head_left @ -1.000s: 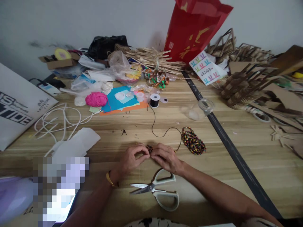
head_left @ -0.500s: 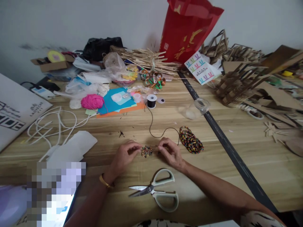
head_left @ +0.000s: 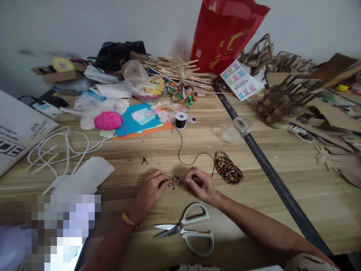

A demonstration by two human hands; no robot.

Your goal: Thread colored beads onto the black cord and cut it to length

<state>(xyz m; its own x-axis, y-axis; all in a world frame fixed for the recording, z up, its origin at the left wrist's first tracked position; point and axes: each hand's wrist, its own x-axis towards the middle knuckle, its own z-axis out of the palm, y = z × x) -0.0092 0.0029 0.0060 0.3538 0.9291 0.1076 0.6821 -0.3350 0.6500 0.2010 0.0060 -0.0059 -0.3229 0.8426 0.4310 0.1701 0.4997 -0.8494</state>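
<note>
Head view shows small beads (head_left: 175, 182) on the table (head_left: 132, 150), between the left hand (head_left: 151, 189) and the right hand (head_left: 202, 185). Both hands have thumb and finger bent close together by the beads, but I can't tell what either one grips. Black cord (head_left: 186, 163) trails from a spool (head_left: 181, 123) to just beside the right hand. Far back, an open box (head_left: 62, 77) holds a yellow round thing (head_left: 62, 64). One white card (head_left: 236, 79) says KCOFFEE, and a white bag (head_left: 24, 131) says LAOTECHE.
</note>
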